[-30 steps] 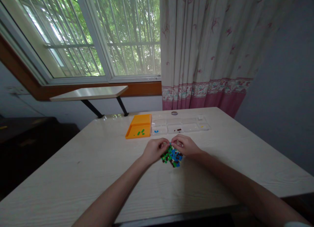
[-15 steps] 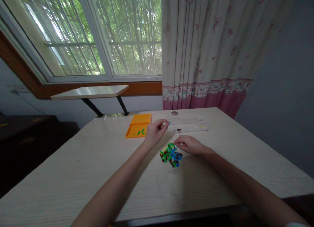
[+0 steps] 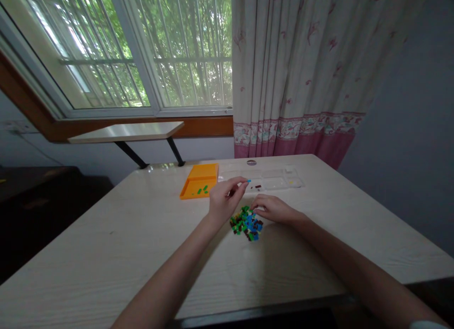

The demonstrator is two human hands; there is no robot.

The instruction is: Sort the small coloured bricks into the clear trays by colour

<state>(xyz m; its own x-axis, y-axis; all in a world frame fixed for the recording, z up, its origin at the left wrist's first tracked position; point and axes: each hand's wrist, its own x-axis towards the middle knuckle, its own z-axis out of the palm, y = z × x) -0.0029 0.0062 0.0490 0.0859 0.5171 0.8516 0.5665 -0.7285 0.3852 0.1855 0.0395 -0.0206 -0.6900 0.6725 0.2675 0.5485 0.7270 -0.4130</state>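
Note:
My left hand (image 3: pixel 227 196) pinches a small blue building brick (image 3: pixel 248 181) between thumb and fingertip, held over the near edge of the clear compartment tray (image 3: pixel 275 183). A heap of small green, blue, brown and yellow building bricks (image 3: pixel 246 225) lies on the table below both hands. At the heap's far right edge is my right hand (image 3: pixel 273 208), its fingers curled and closed at the bricks; what they hold, if anything, is too small to tell. Several brown pieces (image 3: pixel 258 186) lie in the tray, with a yellow one (image 3: pixel 291 182) farther right.
An open orange case (image 3: pixel 198 182) with several green bricks stands left of my left hand. Behind the tray is a small round dark spot (image 3: pixel 251 163) on the table (image 3: pixel 142 253). A raised shelf (image 3: pixel 131 131) on black supports stands at the back left, below the window.
My left hand has moved slightly right and down with the blue brick, over the clear tray. My right hand stays at the heap. The view has shifted a little.

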